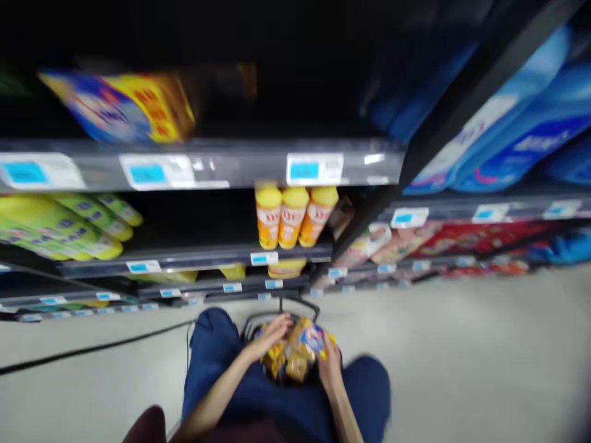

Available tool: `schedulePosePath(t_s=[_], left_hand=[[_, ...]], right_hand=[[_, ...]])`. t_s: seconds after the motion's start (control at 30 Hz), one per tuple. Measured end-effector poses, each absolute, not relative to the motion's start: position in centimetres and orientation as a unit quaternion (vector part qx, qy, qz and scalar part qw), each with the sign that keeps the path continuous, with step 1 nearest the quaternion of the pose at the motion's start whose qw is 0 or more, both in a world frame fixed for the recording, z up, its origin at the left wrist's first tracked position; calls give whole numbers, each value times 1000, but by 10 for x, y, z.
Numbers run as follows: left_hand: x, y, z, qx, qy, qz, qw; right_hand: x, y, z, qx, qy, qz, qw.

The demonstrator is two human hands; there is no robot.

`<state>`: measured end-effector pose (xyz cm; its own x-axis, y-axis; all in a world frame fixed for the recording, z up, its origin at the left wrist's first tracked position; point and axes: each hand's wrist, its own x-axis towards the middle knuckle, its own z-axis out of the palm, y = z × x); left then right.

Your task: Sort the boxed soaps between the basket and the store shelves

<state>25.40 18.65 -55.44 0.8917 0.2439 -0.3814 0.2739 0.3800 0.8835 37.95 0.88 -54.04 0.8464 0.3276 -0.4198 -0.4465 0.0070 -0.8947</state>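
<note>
Low in the view, between my knees, a dark basket (248, 326) holds several shiny gold-brown and yellow packets (296, 367). My right hand (329, 363) grips the right side of a gold-brown packet with a blue, white and yellow label (313, 339) at the top of the pile. Over the basket's left part, my left hand (274, 335) reaches in from the left with fingers stretched out. Whether its fingertips touch the packets is blurred.
Dark shelves (198, 261) rise in front, carrying orange bottles with yellow caps (291, 216), green bottles (87, 221) and a blue-and-yellow packet (133, 107). Large blue bottles (512, 123) stand at the right. A black cable (99, 346) crosses the left side above the pale floor (462, 357).
</note>
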Motion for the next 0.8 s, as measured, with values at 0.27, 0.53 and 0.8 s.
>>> schedulePosePath(t_s=[0.27,0.53,0.8], left_hand=[[206,127,-575,435,384,7,814],[216,138,-603,422,417,35,804],[215,137,-611,440,405,32,801]], right_hand=[[309,-10,-553,-620,82,354,696],[311,-2,-587,-628,26,356,692],[311,-4,-594,-617,34,352,702]])
